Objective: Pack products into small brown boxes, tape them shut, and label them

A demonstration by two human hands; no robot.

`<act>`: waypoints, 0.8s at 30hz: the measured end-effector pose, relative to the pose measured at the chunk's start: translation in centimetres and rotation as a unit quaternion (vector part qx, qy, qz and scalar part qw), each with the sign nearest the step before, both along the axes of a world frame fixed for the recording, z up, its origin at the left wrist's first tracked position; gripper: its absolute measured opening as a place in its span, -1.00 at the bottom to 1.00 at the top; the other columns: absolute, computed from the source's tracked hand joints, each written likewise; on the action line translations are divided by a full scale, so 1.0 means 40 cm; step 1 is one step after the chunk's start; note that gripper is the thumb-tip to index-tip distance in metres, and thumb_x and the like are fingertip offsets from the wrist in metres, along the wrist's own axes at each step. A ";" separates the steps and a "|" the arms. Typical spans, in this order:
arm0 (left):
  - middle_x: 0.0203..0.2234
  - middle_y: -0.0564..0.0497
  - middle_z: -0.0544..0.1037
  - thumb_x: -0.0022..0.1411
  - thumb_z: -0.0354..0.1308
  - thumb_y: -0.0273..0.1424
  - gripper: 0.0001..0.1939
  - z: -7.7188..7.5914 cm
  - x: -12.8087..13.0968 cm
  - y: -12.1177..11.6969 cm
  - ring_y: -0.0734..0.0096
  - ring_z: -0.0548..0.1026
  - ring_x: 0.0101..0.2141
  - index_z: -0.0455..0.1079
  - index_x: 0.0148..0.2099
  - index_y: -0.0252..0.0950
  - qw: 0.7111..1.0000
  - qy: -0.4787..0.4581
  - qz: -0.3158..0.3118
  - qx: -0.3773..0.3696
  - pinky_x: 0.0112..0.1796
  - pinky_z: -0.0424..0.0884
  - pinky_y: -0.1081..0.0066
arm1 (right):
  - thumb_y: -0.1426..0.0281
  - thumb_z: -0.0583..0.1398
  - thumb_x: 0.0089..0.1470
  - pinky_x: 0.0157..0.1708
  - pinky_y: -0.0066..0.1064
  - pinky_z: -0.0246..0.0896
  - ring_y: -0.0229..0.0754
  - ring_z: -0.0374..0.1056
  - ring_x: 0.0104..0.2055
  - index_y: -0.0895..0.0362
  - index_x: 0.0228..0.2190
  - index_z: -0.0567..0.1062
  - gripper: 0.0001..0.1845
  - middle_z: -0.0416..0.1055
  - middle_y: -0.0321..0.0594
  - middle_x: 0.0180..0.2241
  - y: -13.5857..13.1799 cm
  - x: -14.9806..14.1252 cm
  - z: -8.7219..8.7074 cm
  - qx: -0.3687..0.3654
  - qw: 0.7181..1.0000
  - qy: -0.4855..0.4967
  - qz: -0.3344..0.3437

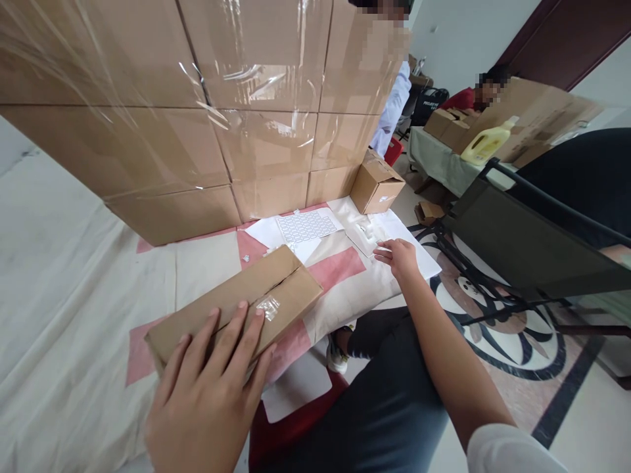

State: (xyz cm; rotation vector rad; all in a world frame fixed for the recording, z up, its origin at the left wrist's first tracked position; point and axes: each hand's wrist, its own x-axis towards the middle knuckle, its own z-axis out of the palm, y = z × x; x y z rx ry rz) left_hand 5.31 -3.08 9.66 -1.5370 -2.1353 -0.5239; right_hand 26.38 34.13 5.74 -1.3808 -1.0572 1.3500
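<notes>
My left hand [211, 387] lies with spread fingers on top of a long cardboard box [276, 279], which sits at an angle on the cloth. A piece of clear tape [269, 307] sticks across the box's top seam. My right hand [400, 257] reaches over the table's right side, fingers stretched and slightly apart. Just beyond its fingertips is a small whitish translucent object [365, 236], whose kind I cannot make out. Near it lies a sheet of printed oval labels [308, 225], on top of white paper.
A tall stack of film-wrapped cartons [266, 144] walls off the table's far side. A smaller carton [377, 182] stands at its right end. A dark folding chair [542, 217] is at right. Two other people are behind, one near a yellow jug [488, 143].
</notes>
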 end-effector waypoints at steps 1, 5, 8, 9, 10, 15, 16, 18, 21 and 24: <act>0.28 0.03 0.39 0.33 0.19 -0.29 -0.28 -0.001 -0.001 -0.001 -0.09 0.39 0.24 0.09 0.47 -0.14 1.000 -0.004 0.000 -0.003 0.22 0.25 0.01 | 0.54 0.26 -0.17 -0.56 -0.33 0.54 -0.13 0.53 -0.53 0.10 -0.56 0.23 -0.72 0.51 -0.19 -0.47 0.000 0.000 0.004 0.002 1.000 -0.002 0.002; 0.28 0.04 0.39 0.33 0.19 -0.29 -0.28 -0.001 -0.004 -0.004 -0.10 0.38 0.24 0.08 0.47 -0.14 1.000 -0.005 -0.008 -0.005 0.20 0.25 0.01 | 0.53 0.28 -0.16 -0.66 -0.40 0.45 -0.16 0.49 -0.60 0.08 -0.60 0.12 -0.62 0.52 -0.20 -0.49 0.000 -0.001 0.013 0.016 1.000 -0.016 0.001; 0.28 0.02 0.39 0.34 0.18 -0.30 -0.28 0.002 -0.004 -0.003 -0.11 0.39 0.22 0.08 0.47 -0.16 1.000 0.003 -0.011 0.000 0.17 0.27 0.01 | 0.51 0.33 -0.17 -0.70 -0.47 0.39 -0.21 0.47 -0.62 0.07 -0.61 0.08 -0.54 0.51 -0.23 -0.52 -0.002 0.003 0.012 0.028 0.999 -0.026 -0.003; 0.28 0.01 0.39 0.34 0.18 -0.30 -0.28 0.002 -0.004 -0.002 -0.12 0.40 0.22 0.08 0.47 -0.17 1.000 0.006 -0.012 0.001 0.16 0.27 0.01 | 0.49 0.34 -0.17 -0.70 -0.48 0.38 -0.22 0.47 -0.61 0.07 -0.61 0.08 -0.52 0.50 -0.24 -0.54 -0.002 0.005 0.011 0.031 0.999 -0.028 -0.003; 0.28 0.01 0.39 0.34 0.18 -0.30 -0.28 0.002 -0.004 -0.001 -0.12 0.39 0.22 0.08 0.47 -0.18 1.000 0.008 -0.012 0.003 0.16 0.27 0.01 | 0.47 0.36 -0.17 -0.69 -0.50 0.38 -0.22 0.47 -0.61 0.07 -0.62 0.09 -0.52 0.49 -0.26 -0.56 -0.003 0.008 0.011 0.033 0.999 -0.030 -0.004; 0.30 0.02 0.38 0.34 0.16 -0.29 -0.30 0.000 -0.005 -0.002 -0.12 0.37 0.23 0.09 0.47 -0.19 1.000 0.002 -0.016 -0.005 0.18 0.24 0.00 | 0.43 0.42 -0.23 -0.67 -0.51 0.37 -0.22 0.48 -0.57 0.07 -0.62 0.08 -0.45 0.48 -0.26 -0.55 -0.009 0.019 0.006 0.026 0.999 -0.034 0.010; 0.30 0.02 0.38 0.35 0.16 -0.29 -0.30 0.000 -0.005 -0.003 -0.12 0.37 0.23 0.10 0.46 -0.18 1.000 0.001 -0.015 -0.006 0.18 0.24 0.00 | 0.43 0.42 -0.24 -0.67 -0.50 0.38 -0.21 0.49 -0.57 0.07 -0.62 0.08 -0.45 0.50 -0.25 -0.53 -0.010 0.020 0.004 0.022 0.999 -0.033 0.015; 0.30 0.03 0.37 0.34 0.16 -0.30 -0.31 0.000 -0.006 -0.004 -0.13 0.37 0.23 0.11 0.46 -0.18 1.000 0.000 -0.011 -0.005 0.18 0.24 0.00 | 0.45 0.40 -0.24 -0.66 -0.49 0.39 -0.20 0.50 -0.56 0.07 -0.62 0.07 -0.46 0.52 -0.23 -0.51 -0.011 0.019 0.002 0.017 0.999 -0.029 0.023; 0.29 0.03 0.38 0.35 0.16 -0.30 -0.32 0.002 -0.006 -0.002 -0.12 0.37 0.23 0.11 0.46 -0.18 1.000 0.000 -0.009 0.000 0.18 0.25 0.00 | 0.47 0.37 -0.23 -0.66 -0.48 0.38 -0.19 0.50 -0.57 0.07 -0.63 0.07 -0.49 0.49 -0.25 -0.53 -0.007 0.016 -0.003 0.018 0.999 -0.025 0.025; 0.28 0.03 0.39 0.36 0.14 -0.30 -0.31 0.002 -0.004 0.000 -0.10 0.37 0.24 0.08 0.47 -0.17 1.000 -0.001 -0.011 -0.001 0.19 0.24 0.01 | 0.48 0.35 -0.22 -0.66 -0.45 0.37 -0.17 0.48 -0.58 0.06 -0.62 0.08 -0.52 0.46 -0.27 -0.57 -0.002 0.011 -0.014 0.029 0.999 -0.022 0.026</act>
